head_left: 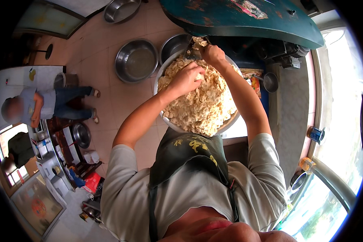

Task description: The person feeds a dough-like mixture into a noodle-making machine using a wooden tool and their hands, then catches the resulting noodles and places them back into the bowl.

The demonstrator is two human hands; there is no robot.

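Note:
A large metal basin (160, 85) stands before me, heaped with pale, crumbly dough (203, 107). My left hand (186, 79) is in the heap near its far side, with the fingers curled round a clump of dough. Beyond it, at the basin's far rim, my right hand (212, 55) is closed beside a dark metal piece that has some loose dough (199, 42) on it. The right fingers are partly hidden, so what they grip does not show. Just past that hand is the edge of a big green machine (246, 22) with worn paint.
Metal bowls stand on the tiled floor to the left: one wide bowl (136, 60), another (175, 46) partly behind the basin. A small pot (270, 82) is at the right, near a grey ledge (288, 121) and a bright window. Another person (48, 103) stands far left.

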